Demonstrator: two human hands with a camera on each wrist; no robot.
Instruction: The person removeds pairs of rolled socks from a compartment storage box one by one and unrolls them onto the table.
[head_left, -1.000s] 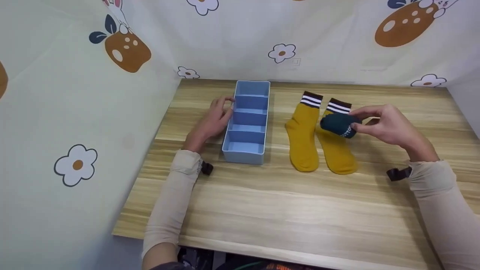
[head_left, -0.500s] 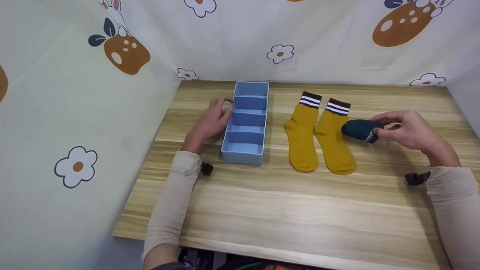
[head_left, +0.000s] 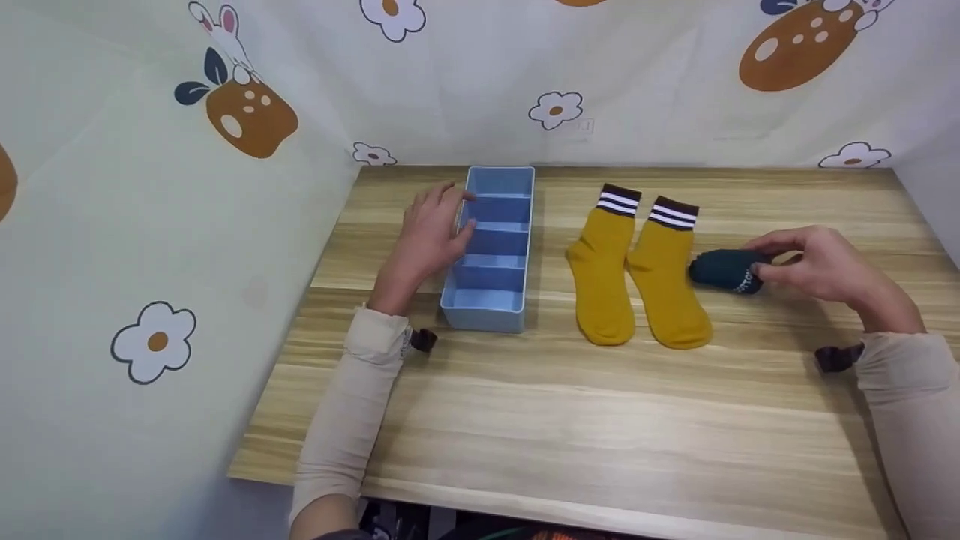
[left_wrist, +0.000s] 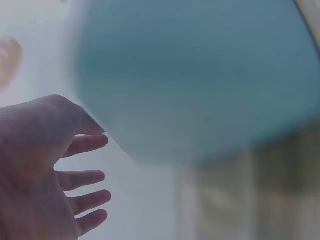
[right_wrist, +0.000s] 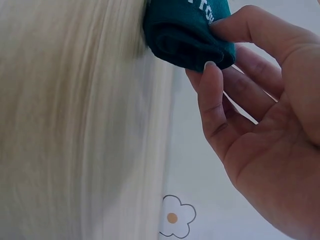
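A dark green rolled-up sock [head_left: 720, 271] with white lettering is pinched between the thumb and fingers of my right hand [head_left: 836, 266], just right of the yellow socks. In the right wrist view the sock roll [right_wrist: 187, 35] shows its folded end, with fingertips round it. My left hand [head_left: 427, 236] is at the left side of a light blue divided box [head_left: 484, 319], its fingers spread and over the rim. Seen from the left wrist, the box wall [left_wrist: 200, 85] looms large beside the extended fingers; whether they touch it I cannot tell.
Two mustard yellow socks, a left one [head_left: 602, 281] and a right one [head_left: 667, 289], lie flat side by side between the box and my right hand. They have striped cuffs. The wooden table [head_left: 570, 427] meets a patterned wall covering [head_left: 637, 97] at the back and left.
My right hand has carried the green sock roll rightward and lower, off the right yellow sock. My left hand has loosened from the box's side and risen a little, its fingers spreading.
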